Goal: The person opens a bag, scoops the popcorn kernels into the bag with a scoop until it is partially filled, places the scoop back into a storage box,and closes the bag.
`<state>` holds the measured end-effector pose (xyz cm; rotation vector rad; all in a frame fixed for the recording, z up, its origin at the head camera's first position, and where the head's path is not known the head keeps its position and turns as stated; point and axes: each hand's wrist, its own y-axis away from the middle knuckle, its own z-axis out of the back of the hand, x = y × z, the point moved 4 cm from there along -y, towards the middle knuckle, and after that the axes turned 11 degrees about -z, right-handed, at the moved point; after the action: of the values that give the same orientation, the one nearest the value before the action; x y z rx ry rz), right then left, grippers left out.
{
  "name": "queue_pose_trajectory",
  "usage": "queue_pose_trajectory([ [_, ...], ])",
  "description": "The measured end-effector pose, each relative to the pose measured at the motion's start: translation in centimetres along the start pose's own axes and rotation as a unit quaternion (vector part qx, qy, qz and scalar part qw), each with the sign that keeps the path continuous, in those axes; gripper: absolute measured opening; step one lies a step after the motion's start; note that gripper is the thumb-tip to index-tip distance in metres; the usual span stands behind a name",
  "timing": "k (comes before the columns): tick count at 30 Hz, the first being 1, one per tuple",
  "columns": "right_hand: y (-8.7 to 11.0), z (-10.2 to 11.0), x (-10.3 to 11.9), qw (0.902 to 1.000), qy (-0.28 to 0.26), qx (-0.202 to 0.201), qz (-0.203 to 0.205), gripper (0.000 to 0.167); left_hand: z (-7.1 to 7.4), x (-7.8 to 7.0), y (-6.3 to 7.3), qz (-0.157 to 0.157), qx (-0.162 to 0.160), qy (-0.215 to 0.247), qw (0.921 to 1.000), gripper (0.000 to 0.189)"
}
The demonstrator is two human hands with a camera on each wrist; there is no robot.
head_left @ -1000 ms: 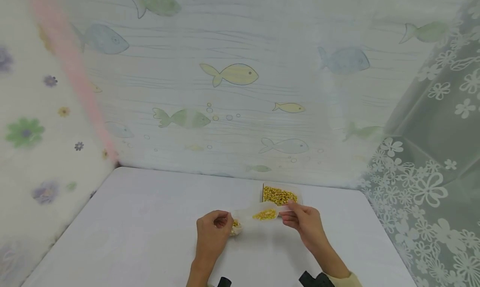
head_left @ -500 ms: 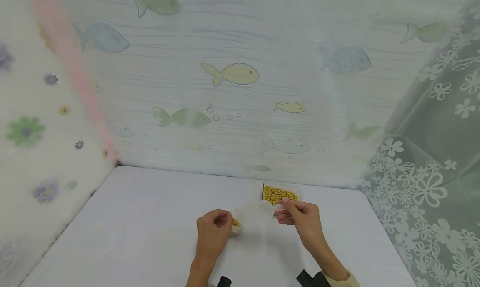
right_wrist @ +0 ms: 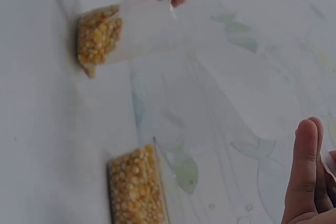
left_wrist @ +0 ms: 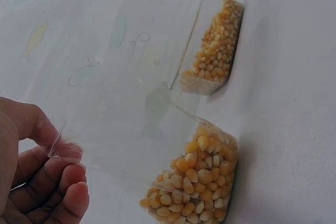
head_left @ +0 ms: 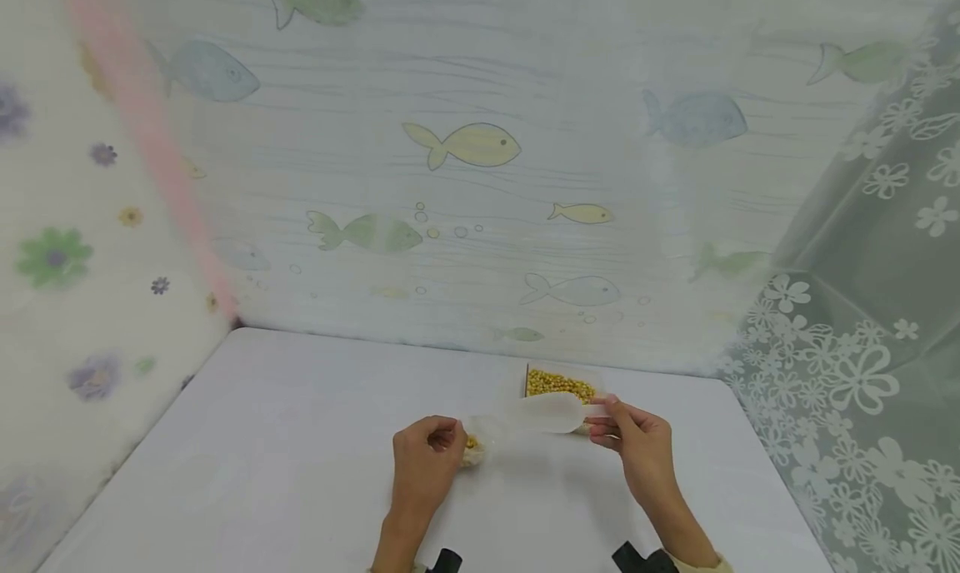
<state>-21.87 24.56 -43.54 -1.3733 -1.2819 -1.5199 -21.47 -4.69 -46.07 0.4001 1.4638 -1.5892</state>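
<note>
Left hand (head_left: 423,465) pinches the open mouth of a small clear bag (left_wrist: 173,156) of corn kernels (left_wrist: 197,182), which rests on the table (head_left: 262,440); right hand (head_left: 637,444) grips the handle of an empty white scoop (head_left: 551,412), at 1 o'clock of the bag; a clear box (head_left: 558,383) of kernels lies just behind. The film looks thin, limp and slippery, the load loose and light; best held by the rim.

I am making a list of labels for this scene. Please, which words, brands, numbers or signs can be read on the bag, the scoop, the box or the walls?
None: no words, numbers or brands show in any view.
Bag: clear, unprinted.
Scoop: plain white.
Box: no label visible.
Walls: only fish and flower pictures.
</note>
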Motion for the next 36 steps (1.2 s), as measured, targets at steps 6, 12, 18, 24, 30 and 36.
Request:
queue_pose_trajectory([
  [6, -1.6, 2.7, 0.0, 0.998, -0.012, -0.056, 0.028, 0.029, 0.0, 0.1, 0.0, -0.01, -0.008, 0.0, 0.9999, 0.009],
  [12, -3.5, 4.4, -0.1, 0.9903, 0.057, -0.111, 0.063, 0.037, 0.1, 0.1, 0.0, -0.023, -0.03, -0.009, 0.9992, 0.009],
  [18, -4.1, 4.5, 0.2, 0.9769, 0.125, -0.128, 0.116, 0.034, 0.1, 0.2, 0.0, -0.019, -0.042, -0.014, 0.9988, 0.011],
  [24, -3.8, 4.1, 1.5, 0.9606, 0.187, -0.125, 0.163, 0.028, 0.2, 0.3, 0.0, -0.018, -0.038, -0.012, 0.999, 0.011],
  [30, -4.1, 3.9, 1.6, 0.9587, 0.213, -0.121, 0.145, 0.027, 0.2, 0.2, -0.1, -0.023, -0.032, -0.005, 0.9992, 0.009],
  [36, -5.5, 4.3, -0.1, 0.9771, 0.18, -0.094, 0.065, 0.032, 0.2, 0.1, -0.1, -0.013, -0.031, -0.009, 0.9994, 0.009],
])
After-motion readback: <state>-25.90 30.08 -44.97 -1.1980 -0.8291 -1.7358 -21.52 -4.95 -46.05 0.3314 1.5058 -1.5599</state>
